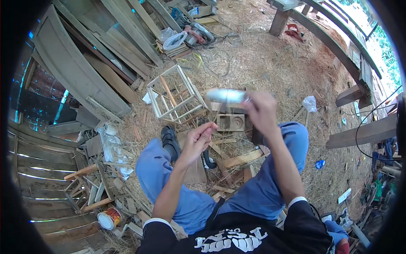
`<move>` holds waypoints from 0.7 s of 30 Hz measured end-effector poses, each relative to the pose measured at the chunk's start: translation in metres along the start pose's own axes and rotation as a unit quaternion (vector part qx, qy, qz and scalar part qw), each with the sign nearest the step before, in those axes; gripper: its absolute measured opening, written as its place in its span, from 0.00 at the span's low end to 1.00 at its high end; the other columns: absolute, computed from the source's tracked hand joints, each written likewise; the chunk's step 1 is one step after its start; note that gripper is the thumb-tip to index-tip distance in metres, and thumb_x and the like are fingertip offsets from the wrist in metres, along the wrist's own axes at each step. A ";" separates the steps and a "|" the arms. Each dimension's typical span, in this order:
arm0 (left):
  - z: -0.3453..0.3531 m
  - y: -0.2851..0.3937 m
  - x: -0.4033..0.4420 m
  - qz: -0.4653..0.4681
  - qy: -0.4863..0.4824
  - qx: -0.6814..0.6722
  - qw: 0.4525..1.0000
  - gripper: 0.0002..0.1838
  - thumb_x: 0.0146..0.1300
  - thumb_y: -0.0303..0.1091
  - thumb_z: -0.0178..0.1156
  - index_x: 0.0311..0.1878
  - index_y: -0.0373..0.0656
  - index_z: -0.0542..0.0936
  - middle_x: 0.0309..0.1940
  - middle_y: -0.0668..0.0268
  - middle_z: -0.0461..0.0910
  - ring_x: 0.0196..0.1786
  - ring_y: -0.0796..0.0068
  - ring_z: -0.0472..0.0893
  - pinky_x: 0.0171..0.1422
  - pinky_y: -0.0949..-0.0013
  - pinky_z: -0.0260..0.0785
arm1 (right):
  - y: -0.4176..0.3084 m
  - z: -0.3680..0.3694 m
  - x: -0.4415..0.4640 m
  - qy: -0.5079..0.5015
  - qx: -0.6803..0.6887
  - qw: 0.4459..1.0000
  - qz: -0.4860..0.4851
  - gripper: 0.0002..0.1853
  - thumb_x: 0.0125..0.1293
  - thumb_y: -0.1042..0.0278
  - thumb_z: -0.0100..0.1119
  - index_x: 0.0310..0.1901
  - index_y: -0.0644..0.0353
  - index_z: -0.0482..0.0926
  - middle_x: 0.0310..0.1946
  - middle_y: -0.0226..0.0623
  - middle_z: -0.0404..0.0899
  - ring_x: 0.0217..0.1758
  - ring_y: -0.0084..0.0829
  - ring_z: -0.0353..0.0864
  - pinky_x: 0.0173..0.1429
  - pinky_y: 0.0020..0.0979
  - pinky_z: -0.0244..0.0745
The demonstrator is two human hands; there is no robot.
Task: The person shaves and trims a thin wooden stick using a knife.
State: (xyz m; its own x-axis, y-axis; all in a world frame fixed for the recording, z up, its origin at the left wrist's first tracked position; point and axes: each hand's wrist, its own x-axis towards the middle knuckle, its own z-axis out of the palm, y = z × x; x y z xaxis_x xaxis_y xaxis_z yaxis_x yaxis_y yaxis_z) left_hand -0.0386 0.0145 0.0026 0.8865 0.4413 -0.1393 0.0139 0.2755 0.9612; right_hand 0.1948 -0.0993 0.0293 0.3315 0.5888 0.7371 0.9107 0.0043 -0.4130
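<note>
My left hand [197, 143] is closed in a pinch in front of my knees, on a thin stick-like piece too small to make out. Up and to the right, my right hand [263, 111] is wrapped round the end of a whitish, shiny tool [227, 95], which is smeared by motion. Below the tool lies a wooden block with a round recess [237, 123]. Just left of it stands a small frame of pale wooden sticks [173, 108].
Long boards [69, 55] lean at the upper left. Power tools [198, 34] lie at the top. A wooden bench [327, 40] stands at the upper right. Wood offcuts [243, 158] and shavings litter the ground. A paint bucket [109, 218] is at the lower left.
</note>
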 end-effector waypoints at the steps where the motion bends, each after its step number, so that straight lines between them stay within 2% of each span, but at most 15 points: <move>1: 0.001 0.004 -0.001 -0.004 -0.004 -0.006 1.000 0.17 0.79 0.44 0.51 0.55 0.40 0.78 0.21 0.81 0.58 0.22 0.90 0.53 0.25 0.78 0.42 | -0.001 0.000 -0.003 -0.012 0.000 1.000 0.001 0.16 0.55 0.55 0.72 0.37 0.58 0.84 0.28 0.33 0.82 0.31 0.37 0.79 0.39 0.38 0.68; 4: 0.002 0.003 -0.002 -0.019 -0.008 0.010 1.000 0.17 0.79 0.44 0.51 0.55 0.40 0.78 0.22 0.80 0.58 0.22 0.90 0.53 0.25 0.79 0.43 | -0.009 0.000 -0.009 -0.040 -0.006 0.999 -0.005 0.16 0.52 0.57 0.74 0.37 0.57 0.84 0.28 0.33 0.82 0.31 0.38 0.80 0.40 0.39 0.70; 5: 0.002 0.000 -0.001 -0.001 -0.008 0.015 1.000 0.17 0.79 0.43 0.51 0.55 0.40 0.77 0.21 0.80 0.58 0.22 0.90 0.53 0.25 0.79 0.43 | -0.017 0.002 -0.013 -0.087 0.014 0.994 -0.063 0.15 0.50 0.58 0.76 0.36 0.56 0.85 0.28 0.33 0.82 0.31 0.38 0.80 0.40 0.39 0.70; 8: -0.003 -0.006 -0.002 0.018 0.003 0.031 0.999 0.17 0.79 0.43 0.51 0.55 0.39 0.77 0.21 0.81 0.58 0.22 0.90 0.53 0.25 0.79 0.44 | -0.020 0.002 -0.011 -0.101 0.001 0.993 -0.057 0.14 0.51 0.59 0.76 0.36 0.55 0.85 0.28 0.33 0.82 0.32 0.38 0.80 0.40 0.39 0.70; 10: -0.001 0.004 -0.006 -0.004 0.015 0.031 0.999 0.17 0.79 0.43 0.51 0.55 0.39 0.77 0.21 0.81 0.57 0.22 0.90 0.54 0.25 0.78 0.44 | -0.001 -0.004 0.003 -0.001 -0.015 0.999 0.047 0.12 0.52 0.62 0.74 0.37 0.56 0.84 0.27 0.34 0.81 0.31 0.39 0.80 0.40 0.41 0.70; 12: -0.003 0.004 -0.008 -0.020 0.013 0.022 0.999 0.16 0.79 0.43 0.51 0.55 0.39 0.78 0.21 0.82 0.57 0.22 0.91 0.53 0.25 0.79 0.43 | 0.001 -0.010 0.007 -0.026 -0.067 0.995 0.069 0.11 0.56 0.62 0.72 0.36 0.56 0.84 0.27 0.35 0.81 0.31 0.38 0.79 0.40 0.40 0.69; 14: -0.003 0.000 -0.006 -0.020 0.016 0.025 0.999 0.16 0.79 0.43 0.51 0.55 0.39 0.78 0.21 0.82 0.57 0.22 0.91 0.53 0.25 0.78 0.43 | -0.012 0.001 -0.008 -0.060 -0.014 0.998 -0.002 0.10 0.58 0.60 0.71 0.36 0.55 0.84 0.26 0.35 0.81 0.31 0.36 0.78 0.40 0.38 0.69; 15: -0.004 0.000 -0.004 -0.007 0.017 0.025 1.000 0.16 0.79 0.43 0.51 0.55 0.40 0.78 0.21 0.82 0.57 0.22 0.91 0.53 0.25 0.79 0.43 | -0.020 0.004 -0.013 -0.096 0.006 0.993 -0.068 0.13 0.55 0.60 0.72 0.38 0.58 0.84 0.26 0.35 0.79 0.30 0.39 0.76 0.38 0.38 0.67; 16: -0.006 -0.001 -0.003 0.003 0.019 0.025 0.999 0.17 0.79 0.43 0.51 0.54 0.40 0.78 0.21 0.82 0.57 0.22 0.91 0.53 0.25 0.79 0.43 | -0.023 0.010 -0.019 -0.126 0.004 0.988 -0.087 0.13 0.56 0.60 0.73 0.39 0.57 0.84 0.26 0.34 0.78 0.30 0.38 0.76 0.38 0.39 0.67; 18: -0.007 0.000 -0.006 0.013 0.029 0.041 0.999 0.17 0.79 0.44 0.51 0.54 0.40 0.79 0.21 0.82 0.57 0.22 0.91 0.53 0.25 0.79 0.43 | -0.010 0.014 -0.012 -0.048 0.015 0.998 -0.044 0.13 0.58 0.60 0.72 0.39 0.57 0.84 0.26 0.34 0.78 0.31 0.38 0.76 0.39 0.39 0.67; 21: -0.002 0.007 -0.007 0.018 0.030 0.056 0.998 0.17 0.79 0.45 0.52 0.55 0.41 0.79 0.22 0.82 0.57 0.22 0.92 0.54 0.25 0.80 0.43 | 0.010 0.000 0.008 -0.011 -0.082 0.993 0.086 0.12 0.58 0.56 0.71 0.36 0.54 0.84 0.27 0.32 0.81 0.31 0.37 0.78 0.39 0.39 0.69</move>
State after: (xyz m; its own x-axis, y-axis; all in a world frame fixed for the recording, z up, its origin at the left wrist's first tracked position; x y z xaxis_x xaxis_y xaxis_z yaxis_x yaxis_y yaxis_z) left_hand -0.0461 0.0151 0.0100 0.8586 0.4997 -0.1146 0.0372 0.1621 0.9861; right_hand 0.2067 -0.0946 0.0307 0.4821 0.5868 0.6506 0.8695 -0.2292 -0.4376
